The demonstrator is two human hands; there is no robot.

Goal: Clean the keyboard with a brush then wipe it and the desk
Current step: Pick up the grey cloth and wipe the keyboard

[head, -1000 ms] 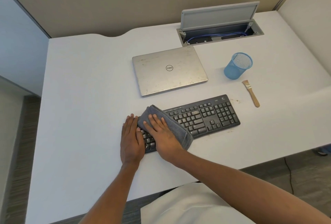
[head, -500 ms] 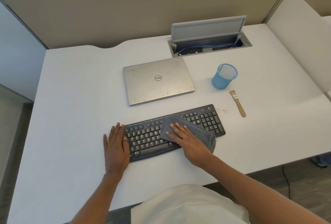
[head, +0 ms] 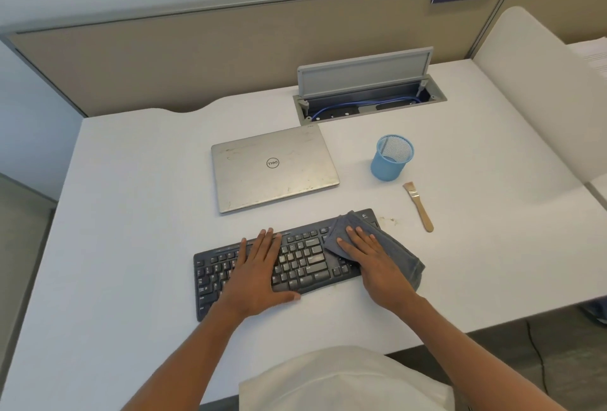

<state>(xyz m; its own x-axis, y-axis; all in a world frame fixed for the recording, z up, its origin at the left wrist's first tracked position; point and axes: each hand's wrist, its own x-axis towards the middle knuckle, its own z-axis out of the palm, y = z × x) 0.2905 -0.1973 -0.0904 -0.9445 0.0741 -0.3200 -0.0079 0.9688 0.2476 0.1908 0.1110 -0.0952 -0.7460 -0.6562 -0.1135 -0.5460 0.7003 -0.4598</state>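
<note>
On a white desk [head: 131, 213] in a beige-walled cubicle, the right hand [head: 371, 259] presses a grey cloth [head: 399, 254] flat-fingered onto the keyboard [head: 305, 259], the left hand [head: 259, 274] spread beside it.

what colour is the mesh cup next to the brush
Light blue; the mesh cup shows best in the head view.

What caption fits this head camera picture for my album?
Right hand presses a folded grey cloth on the black plastic keyboard; left hand rests flat on its keys.
</note>
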